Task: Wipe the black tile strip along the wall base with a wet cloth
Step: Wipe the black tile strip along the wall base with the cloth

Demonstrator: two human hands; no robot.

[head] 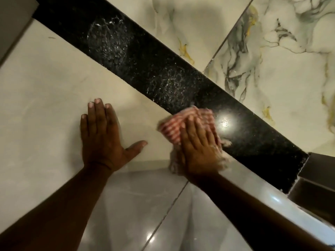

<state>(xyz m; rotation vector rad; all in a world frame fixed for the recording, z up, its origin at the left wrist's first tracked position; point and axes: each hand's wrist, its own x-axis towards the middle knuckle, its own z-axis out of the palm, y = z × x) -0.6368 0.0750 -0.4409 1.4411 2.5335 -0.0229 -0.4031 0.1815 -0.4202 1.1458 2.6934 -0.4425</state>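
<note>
The black speckled tile strip (pixel 145 57) runs diagonally from the upper left to the lower right. Whitish smear patches show on its upper part. My right hand (pixel 198 144) lies flat on a red-and-white striped cloth (pixel 174 124), pressing it against the strip's lower edge; the hand and cloth are blurred. My left hand (pixel 101 134) rests flat with fingers spread on the pale cream tile (pixel 36 105) to the left of the strip, holding nothing.
Marbled white tiles with grey and gold veins (pixel 272 60) lie beyond the strip. Glossy grey floor tiles (pixel 141 205) are below my hands. A dark recessed frame (pixel 319 180) meets the strip's lower right end. A bright light reflection sits on the strip beside the cloth.
</note>
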